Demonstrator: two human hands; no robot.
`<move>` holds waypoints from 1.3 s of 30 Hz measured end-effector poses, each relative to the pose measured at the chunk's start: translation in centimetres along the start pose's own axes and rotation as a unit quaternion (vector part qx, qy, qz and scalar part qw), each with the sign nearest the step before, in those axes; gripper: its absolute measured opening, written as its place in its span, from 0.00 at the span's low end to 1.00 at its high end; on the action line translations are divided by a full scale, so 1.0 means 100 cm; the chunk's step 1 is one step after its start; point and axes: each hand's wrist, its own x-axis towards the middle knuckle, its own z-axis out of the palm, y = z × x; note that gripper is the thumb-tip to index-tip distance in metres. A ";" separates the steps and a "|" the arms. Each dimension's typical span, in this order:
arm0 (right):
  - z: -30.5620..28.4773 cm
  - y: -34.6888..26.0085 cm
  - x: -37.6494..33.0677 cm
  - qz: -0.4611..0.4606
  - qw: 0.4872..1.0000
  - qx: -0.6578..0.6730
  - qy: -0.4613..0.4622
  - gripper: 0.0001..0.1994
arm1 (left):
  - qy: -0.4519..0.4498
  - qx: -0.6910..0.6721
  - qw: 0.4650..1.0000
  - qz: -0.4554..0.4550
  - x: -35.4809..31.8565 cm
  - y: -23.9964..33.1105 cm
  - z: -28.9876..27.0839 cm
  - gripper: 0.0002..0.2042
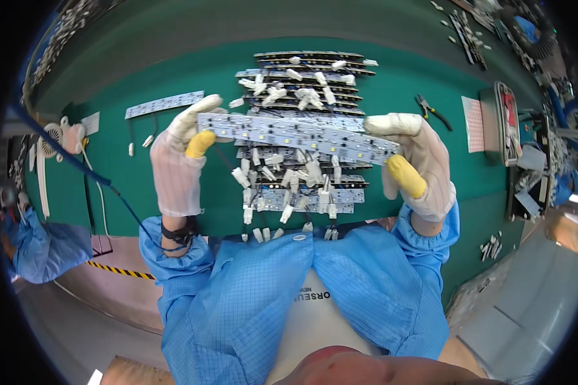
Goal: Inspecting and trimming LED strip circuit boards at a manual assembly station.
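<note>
A long white LED circuit board strip (295,135) is stretched between my two gloved hands, tilted down slightly to the right. My left hand (185,144) pinches its left end, the yellow-covered thumb at the lower edge. At the other end, my right hand (420,157) grips it the same way, with the thumb on the near edge. Below the held strip lies a stack of similar LED boards (311,196) with white plug connectors (289,176) on short dark leads. The strip hides part of this stack. Beside my left hand, another LED strip (165,104) lies alone on the mat.
A green mat (225,70) covers the table. To the right are cutting pliers (433,112), a printed sheet (473,125) and a metal box (501,122). A small white fan (61,138) stands left. A blue wrist cord (103,176) runs to my left wrist. A co-worker's sleeve (51,250) shows far left.
</note>
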 end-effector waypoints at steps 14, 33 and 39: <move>-0.021 0.029 0.019 -0.038 0.994 -0.100 0.024 0.31 | -0.036 -0.151 0.985 0.080 -0.014 0.003 -0.004 0.31; -0.015 0.018 0.021 0.030 0.995 -0.094 0.020 0.19 | -0.008 -0.222 0.973 0.058 -0.011 -0.017 0.004 0.33; -0.025 0.043 0.020 0.003 0.997 -0.059 0.047 0.18 | -0.050 -0.198 0.979 0.018 -0.007 -0.008 0.008 0.26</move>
